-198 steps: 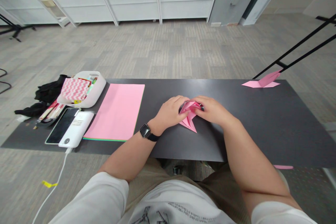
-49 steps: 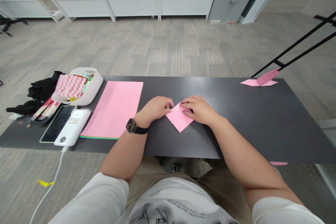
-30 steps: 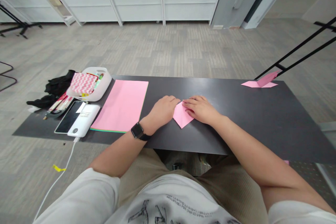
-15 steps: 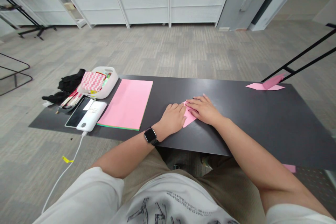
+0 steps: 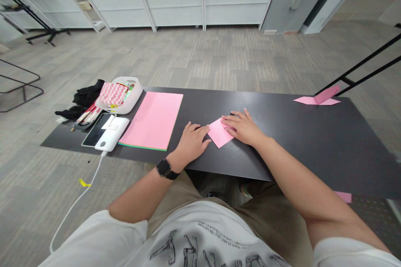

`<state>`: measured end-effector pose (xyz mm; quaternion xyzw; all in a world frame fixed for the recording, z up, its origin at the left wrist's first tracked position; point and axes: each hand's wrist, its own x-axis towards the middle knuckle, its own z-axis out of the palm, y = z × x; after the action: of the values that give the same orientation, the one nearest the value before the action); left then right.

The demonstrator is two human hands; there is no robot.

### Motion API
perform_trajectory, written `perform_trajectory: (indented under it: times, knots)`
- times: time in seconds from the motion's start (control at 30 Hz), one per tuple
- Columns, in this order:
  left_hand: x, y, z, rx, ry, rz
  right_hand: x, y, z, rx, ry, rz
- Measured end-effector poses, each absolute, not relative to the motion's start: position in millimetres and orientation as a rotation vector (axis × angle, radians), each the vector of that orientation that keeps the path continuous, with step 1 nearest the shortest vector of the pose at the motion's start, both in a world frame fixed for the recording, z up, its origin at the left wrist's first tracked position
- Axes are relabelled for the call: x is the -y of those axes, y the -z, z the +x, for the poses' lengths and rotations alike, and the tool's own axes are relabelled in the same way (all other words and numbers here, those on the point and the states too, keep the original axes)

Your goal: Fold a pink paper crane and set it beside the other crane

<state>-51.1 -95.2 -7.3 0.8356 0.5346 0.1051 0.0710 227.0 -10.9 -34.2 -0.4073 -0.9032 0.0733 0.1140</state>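
A small folded piece of pink paper (image 5: 218, 134) lies on the dark table, turned with one corner toward me. My left hand (image 5: 193, 142) rests at its left corner, fingers stretched out and the fingertips touching that edge. Flat over the paper's right side lies my right hand (image 5: 243, 126), its fingers spread and covering the right corner. To the left of my left hand is a stack of large paper sheets (image 5: 153, 121), pink on top with a green edge showing beneath.
A white basket (image 5: 134, 96), a white power bank (image 5: 112, 133) with a cable and a phone (image 5: 94, 133) crowd the table's left end. A folded pink paper shape (image 5: 322, 99) stands at the far right corner, by black metal bars (image 5: 369, 64).
My left hand has slid left, off the middle of the folded paper to its left corner, so more of the paper shows. My right hand has stayed nearly in place.
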Motion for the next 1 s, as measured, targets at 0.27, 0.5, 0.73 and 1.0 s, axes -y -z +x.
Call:
perform_trajectory:
  times: [0.27,0.5,0.73,1.0]
  knots:
    - [84,-13,-49,-1.519,-0.443,2.582,9,34,227,2.627,-0.251,-1.173]
    - [24,0,-30,-1.081,-0.323,2.72,10,37,227,2.501,-0.312,-1.217]
    - [15,9,-35,-1.027,-0.166,2.807,15,32,236,2.439,-0.264,-1.242]
    - [12,-2,-32,-1.001,-0.04,2.876,17,23,251,2.558,-0.231,-1.233]
